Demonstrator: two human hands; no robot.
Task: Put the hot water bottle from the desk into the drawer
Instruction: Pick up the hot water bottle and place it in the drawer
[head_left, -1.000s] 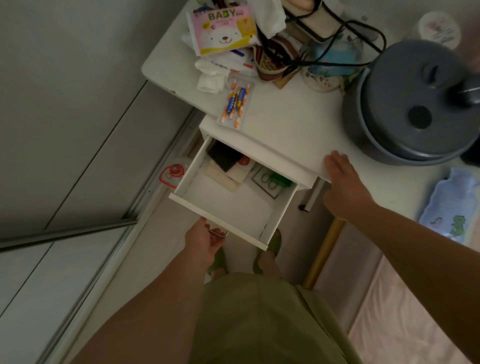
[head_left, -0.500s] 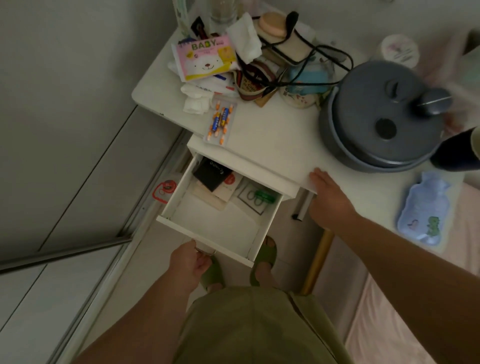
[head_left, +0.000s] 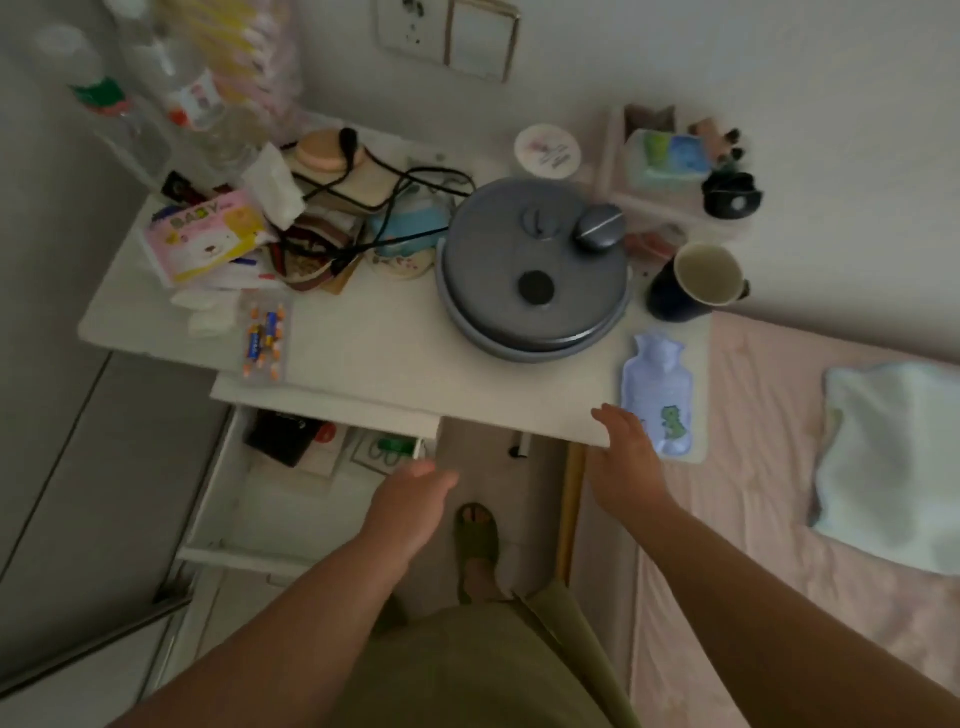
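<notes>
Lying flat at the desk's (head_left: 395, 358) front right corner, the hot water bottle (head_left: 658, 399) (pale blue w/ a green dino) is untouched. Right hand (head_left: 622, 462) is open and empty, fingertips at the desk's front edge just beside the bottle. Left hand (head_left: 410, 499) is open, holding nothing, over the pulled-out drawer's (head_left: 270, 519) right side.

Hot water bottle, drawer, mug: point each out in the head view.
Hot water bottle (head_left: 658, 397): head view, middle of its blue body.
Drawer (head_left: 270, 506): head view, bare white floor inside.
Mug (head_left: 670, 296): head view, dark outer wall.
</notes>
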